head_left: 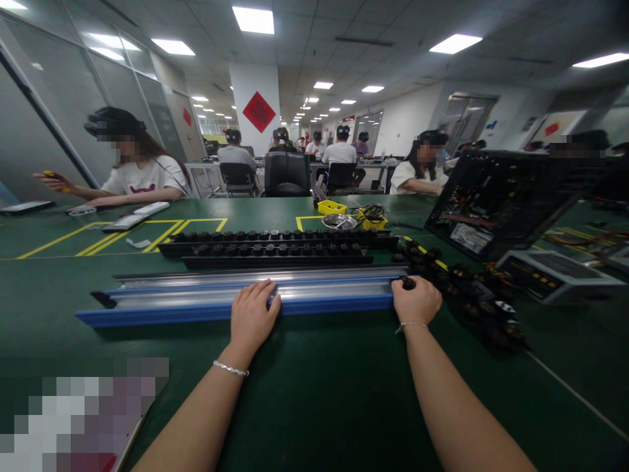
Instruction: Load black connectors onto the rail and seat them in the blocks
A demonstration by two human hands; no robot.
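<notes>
A long aluminium rail with blue edges [171, 298] lies across the green table [314, 393] in front of me. My left hand [251, 314] rests flat on the rail's middle, fingers spread. My right hand [417, 300] is closed at the rail's right end, pinching a small black part [407, 282] between its fingers. Behind the rail lie two black strips [275, 249] studded with rows of black knobs.
A pile of black parts [472, 301] spreads to the right of my right hand. An open computer case [496, 203] and a grey unit [555, 275] stand further right. A yellow bin [331, 207] and a metal bowl [339, 221] sit behind. Other people work at the tables.
</notes>
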